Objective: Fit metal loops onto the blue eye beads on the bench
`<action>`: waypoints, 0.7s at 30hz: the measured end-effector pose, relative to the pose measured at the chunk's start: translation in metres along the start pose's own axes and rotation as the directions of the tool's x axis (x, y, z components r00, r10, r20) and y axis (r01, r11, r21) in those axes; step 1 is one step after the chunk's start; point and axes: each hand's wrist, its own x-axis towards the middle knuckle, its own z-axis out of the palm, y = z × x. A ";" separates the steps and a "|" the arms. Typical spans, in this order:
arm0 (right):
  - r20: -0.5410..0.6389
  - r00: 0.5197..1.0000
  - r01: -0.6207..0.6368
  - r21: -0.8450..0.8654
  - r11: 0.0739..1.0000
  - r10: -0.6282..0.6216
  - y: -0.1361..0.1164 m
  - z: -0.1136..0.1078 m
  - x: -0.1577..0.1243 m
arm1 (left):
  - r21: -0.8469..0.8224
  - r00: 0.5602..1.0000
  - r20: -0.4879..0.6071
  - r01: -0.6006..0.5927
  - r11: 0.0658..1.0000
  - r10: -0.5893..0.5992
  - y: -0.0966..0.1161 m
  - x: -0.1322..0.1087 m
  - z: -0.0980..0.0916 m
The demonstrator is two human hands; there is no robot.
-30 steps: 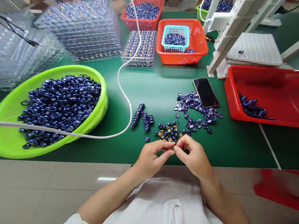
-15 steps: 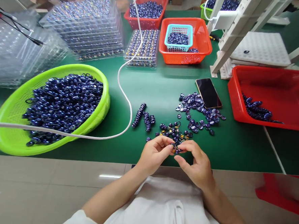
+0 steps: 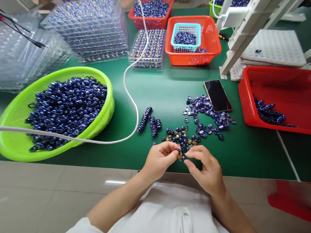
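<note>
My left hand (image 3: 161,159) has thumb and forefinger pinched on a small dark blue ring-like part (image 3: 178,151) with a gold-coloured bit near it. Just to its right, my right hand (image 3: 205,168) has its thumb and forefinger apart, tips close to that part; I see nothing gripped between them. Beyond the fingertips lies a pile of dark blue and gold pieces (image 3: 183,135). Loose shiny blue caps (image 3: 202,104) are scattered further back. To the left of the pile are short stacked rows of blue rings (image 3: 144,119).
A green basket (image 3: 110,103) of blue ringed parts stands left, with a white cable (image 3: 128,90) crossing it. A phone (image 3: 218,95) lies by the caps. Red bin (image 3: 287,73), orange basket (image 3: 213,30), stacked clear trays (image 3: 123,40) and a metal post (image 3: 239,33) stand around. A co-worker sits opposite.
My right hand has drawn slightly to the right, away from the part in my left fingers. My left hand keeps its pinch, and the camera view has shifted a little.
</note>
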 end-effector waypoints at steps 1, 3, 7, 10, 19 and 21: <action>0.009 0.999 0.040 -0.021 0.999 -0.040 -0.001 -0.001 0.000 | -0.004 1.000 0.001 0.010 1.000 -0.010 -0.001 0.000 0.000; 0.037 0.993 0.116 -0.073 0.991 -0.114 -0.002 -0.003 0.000 | -0.014 0.999 0.009 0.031 0.999 -0.031 -0.002 0.001 0.001; 0.126 0.960 0.276 -0.271 0.922 -0.250 -0.001 -0.007 0.004 | -0.017 0.996 0.050 0.075 0.997 -0.074 -0.003 0.002 0.002; 0.200 0.926 0.375 -0.386 0.843 -0.320 -0.001 -0.011 0.007 | -0.009 0.989 0.096 0.113 0.994 -0.111 0.000 0.004 0.001; 0.116 0.928 0.370 -0.402 0.837 -0.355 0.002 -0.004 0.006 | -0.104 0.964 0.207 0.194 0.976 -0.169 0.001 0.008 -0.002; -0.013 0.960 0.254 -0.383 0.888 -0.280 0.002 0.003 0.003 | -0.139 0.975 0.178 0.162 0.977 -0.136 -0.002 0.006 0.001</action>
